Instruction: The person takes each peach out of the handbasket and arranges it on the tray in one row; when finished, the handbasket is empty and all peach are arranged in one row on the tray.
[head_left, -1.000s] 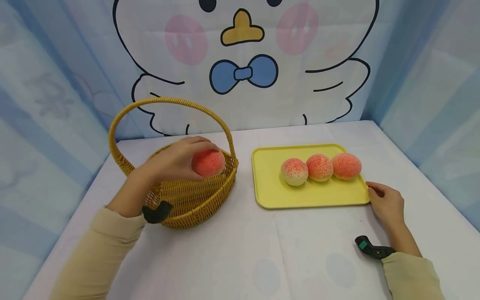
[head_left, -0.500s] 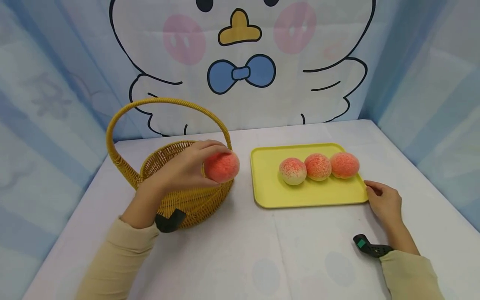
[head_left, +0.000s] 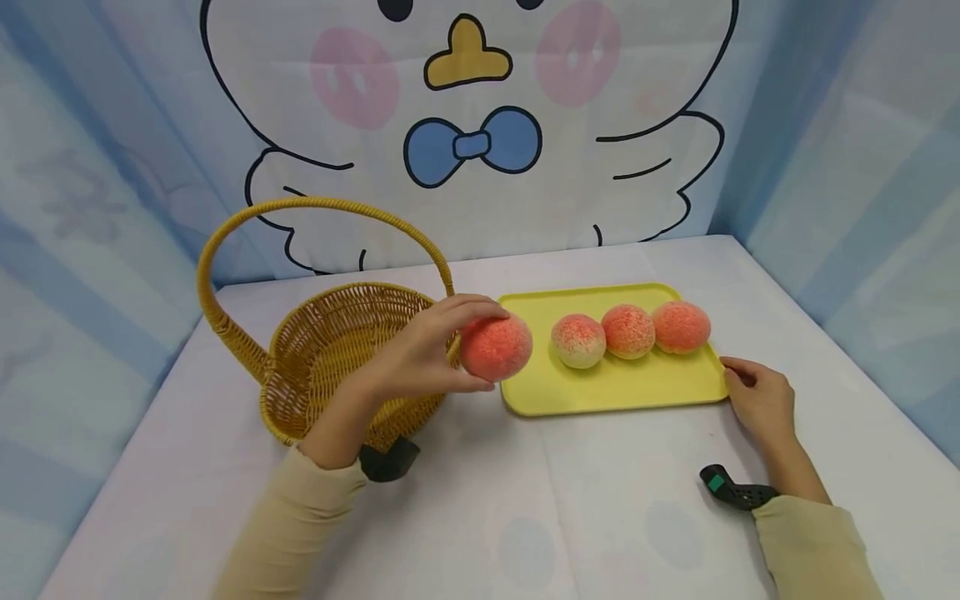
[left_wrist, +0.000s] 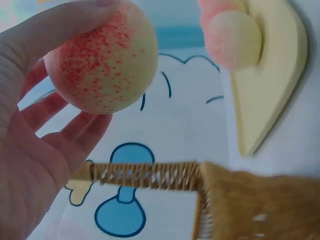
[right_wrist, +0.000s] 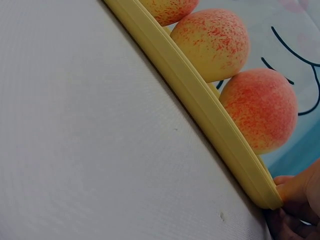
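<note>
In the head view, my left hand holds a peach in the air between the basket and the tray. The left wrist view shows thumb and fingers curled round this red-speckled, pale yellow peach. Below and left of that hand stands a woven basket with a tall arched handle; the part of its inside that shows holds nothing. Three more peaches sit in a row on a yellow tray. At the tray's right front corner, my right hand pinches the rim.
A white cloth covers the table. Behind it hangs a curtain printed with a cartoon face and a blue bow tie. Pale blue curtains close off both sides. The basket's handle arches high at the left.
My left hand has carried the peach rightward, from over the basket to near the tray's left edge. The right hand has stayed at the tray's corner. The whole head view has shifted slightly.
</note>
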